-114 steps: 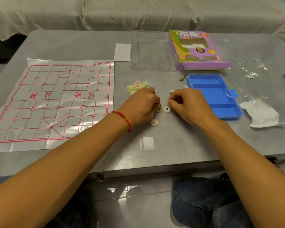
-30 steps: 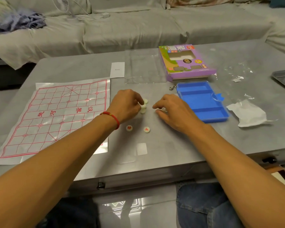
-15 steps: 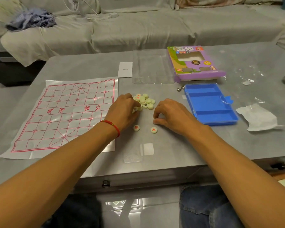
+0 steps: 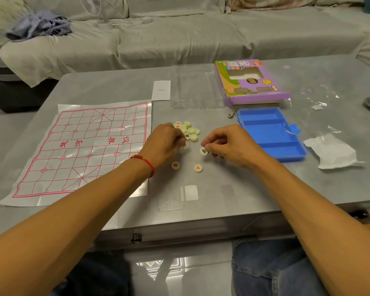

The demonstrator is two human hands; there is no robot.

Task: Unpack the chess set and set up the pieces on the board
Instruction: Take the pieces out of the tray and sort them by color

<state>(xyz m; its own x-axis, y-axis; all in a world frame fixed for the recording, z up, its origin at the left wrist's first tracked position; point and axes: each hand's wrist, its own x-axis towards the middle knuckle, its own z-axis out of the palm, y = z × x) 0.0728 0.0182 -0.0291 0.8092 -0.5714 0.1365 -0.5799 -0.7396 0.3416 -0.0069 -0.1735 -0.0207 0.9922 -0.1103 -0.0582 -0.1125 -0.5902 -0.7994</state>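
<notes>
My right hand [image 4: 229, 146] pinches a black-marked piece [image 4: 204, 151] face-up to read it; left hand [image 4: 166, 143] fingers curl into the pile [image 4: 189, 131], grip hidden, can't tell. Board [image 4: 83, 146] lies bare w/ no pieces yet, two red ones [image 4: 175, 165] sorted aside on the surface [image 4: 222, 189].

A home living room is indicated: a covered sofa [image 4: 179, 33] is seen behind the grey coffee table [image 4: 233, 189], with crumpled clothes [image 4: 39, 24] left on it.
</notes>
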